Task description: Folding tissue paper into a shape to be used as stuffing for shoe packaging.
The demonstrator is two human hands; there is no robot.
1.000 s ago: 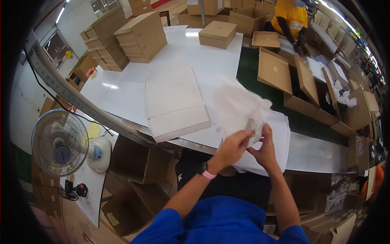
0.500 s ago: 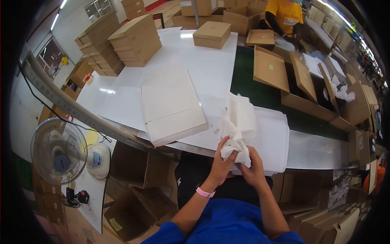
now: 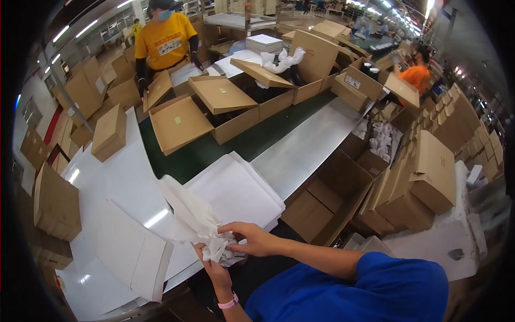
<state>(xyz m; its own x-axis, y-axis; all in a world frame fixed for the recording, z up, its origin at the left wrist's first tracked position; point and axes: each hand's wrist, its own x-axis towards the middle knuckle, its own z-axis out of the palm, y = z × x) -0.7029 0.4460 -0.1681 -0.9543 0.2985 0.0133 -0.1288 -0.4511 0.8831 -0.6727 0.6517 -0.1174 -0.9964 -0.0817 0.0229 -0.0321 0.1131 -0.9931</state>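
White tissue paper (image 3: 189, 213) is bunched up at its near end, while its far end spreads loosely over the table's edge. My left hand (image 3: 213, 268), with a pink band at the wrist, grips the crumpled end from below. From the right, my right hand (image 3: 251, 239) has its fingers bent around the same bunch, pinching it. Whether anything lies inside the paper is hidden. Just beyond my hands is a stack of white sheets (image 3: 236, 185). A pile of off-white paper (image 3: 129, 249) lies to the left on the white table (image 3: 96, 182).
Open cardboard boxes (image 3: 236, 126) stand along the green belt (image 3: 209, 163). A metal plate (image 3: 306, 153) borders it. Large cartons (image 3: 327, 196) sit low at right, beside stacked boxes (image 3: 413, 177). A person in yellow (image 3: 166, 40) works across the belt; another in orange (image 3: 416, 78) is farther right.
My view has swung to the right, bringing the belt and right-hand boxes in. Both hands still hold the tissue paper; my right hand now reaches across from the right side.
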